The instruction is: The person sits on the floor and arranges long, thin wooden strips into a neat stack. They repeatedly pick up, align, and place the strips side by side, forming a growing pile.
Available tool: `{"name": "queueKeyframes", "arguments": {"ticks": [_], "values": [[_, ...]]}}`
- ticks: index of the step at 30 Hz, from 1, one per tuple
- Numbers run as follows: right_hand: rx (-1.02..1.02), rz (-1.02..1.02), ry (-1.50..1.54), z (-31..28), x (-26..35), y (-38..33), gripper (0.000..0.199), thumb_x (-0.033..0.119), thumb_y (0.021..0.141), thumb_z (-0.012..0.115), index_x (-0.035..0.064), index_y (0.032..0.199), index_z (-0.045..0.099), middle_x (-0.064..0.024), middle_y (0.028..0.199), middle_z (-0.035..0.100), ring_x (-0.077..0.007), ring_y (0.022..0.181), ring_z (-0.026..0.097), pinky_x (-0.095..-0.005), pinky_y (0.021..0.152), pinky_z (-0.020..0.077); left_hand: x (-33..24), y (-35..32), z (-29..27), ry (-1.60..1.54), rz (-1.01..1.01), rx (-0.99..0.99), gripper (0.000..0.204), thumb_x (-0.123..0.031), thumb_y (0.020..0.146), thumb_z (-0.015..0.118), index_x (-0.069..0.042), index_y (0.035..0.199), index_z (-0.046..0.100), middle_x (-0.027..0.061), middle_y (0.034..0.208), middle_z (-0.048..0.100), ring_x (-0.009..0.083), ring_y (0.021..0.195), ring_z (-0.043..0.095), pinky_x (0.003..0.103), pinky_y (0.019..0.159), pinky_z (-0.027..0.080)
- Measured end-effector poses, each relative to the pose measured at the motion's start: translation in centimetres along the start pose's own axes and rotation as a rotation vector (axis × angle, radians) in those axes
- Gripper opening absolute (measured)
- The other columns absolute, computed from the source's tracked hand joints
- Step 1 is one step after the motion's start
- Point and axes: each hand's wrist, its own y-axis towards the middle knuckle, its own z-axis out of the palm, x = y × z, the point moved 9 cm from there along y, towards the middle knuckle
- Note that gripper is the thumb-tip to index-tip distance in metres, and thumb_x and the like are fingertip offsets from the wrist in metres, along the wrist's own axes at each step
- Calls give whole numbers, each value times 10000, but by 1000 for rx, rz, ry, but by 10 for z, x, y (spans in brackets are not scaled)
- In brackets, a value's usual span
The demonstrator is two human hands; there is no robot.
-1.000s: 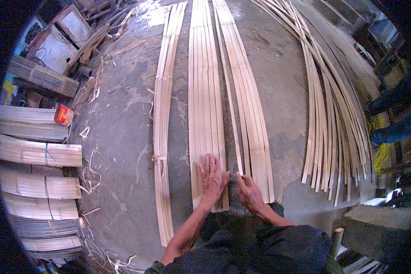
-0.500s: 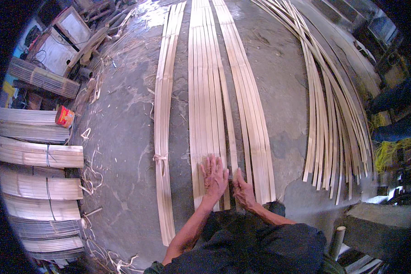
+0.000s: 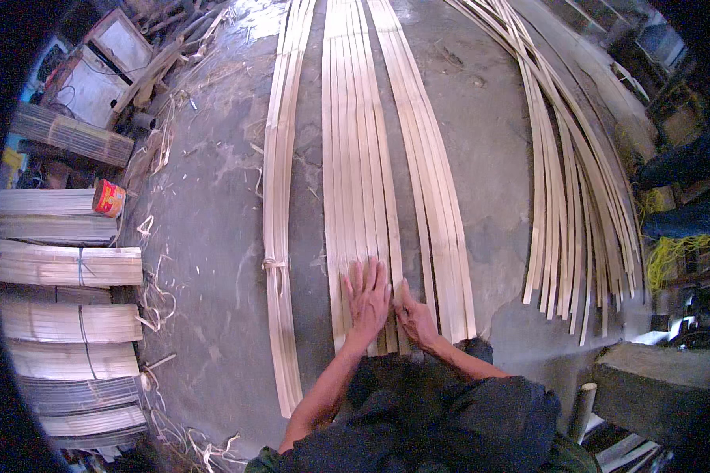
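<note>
Long pale bamboo strips (image 3: 355, 173) lie side by side on the floor as a middle set, running away from me. My left hand (image 3: 367, 299) rests flat across their near end, fingers spread. At the set's right edge, my right hand (image 3: 416, 317) has its fingers bent around the near end of the outermost strip (image 3: 390, 213); its fingertips are partly hidden. That strip lies against the set along its near part. To the right is a narrower row of strips (image 3: 430, 181). A bundle tied with a strip (image 3: 280, 173) lies to the left.
Loose strips (image 3: 560, 181) fan out at the right. Tied bundles of slats (image 3: 79, 323) are stacked along the left, with a red tin (image 3: 109, 199) on them. Shavings (image 3: 162, 303) litter the floor beside them. A grey block (image 3: 655, 382) stands at the lower right.
My right hand has moved left and slightly forward, and the outermost strip has closed up against the middle set. My left hand stays on the strips.
</note>
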Motion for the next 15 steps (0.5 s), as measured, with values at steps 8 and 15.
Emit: {"name": "queueKeyframes", "arguments": {"ticks": [8,15], "values": [[8,199,211,-3,-2,-10,666,209,972,570,83,1519,212,-162,776,628,-183,629,581,-330,566,478,3,1,3,5,10,17,544,-271,965,470,-71,1462,372,94,1564,265,389,1443,172,593,1159,60],[-227,153,397,-25,-28,-15,565,177,975,578,65,1479,349,32,758,542,-54,566,437,-221,497,412,0,2,-4,-29,7,-3,550,-291,943,512,-46,1426,419,118,1540,308,385,1437,199,580,1164,58]]}}
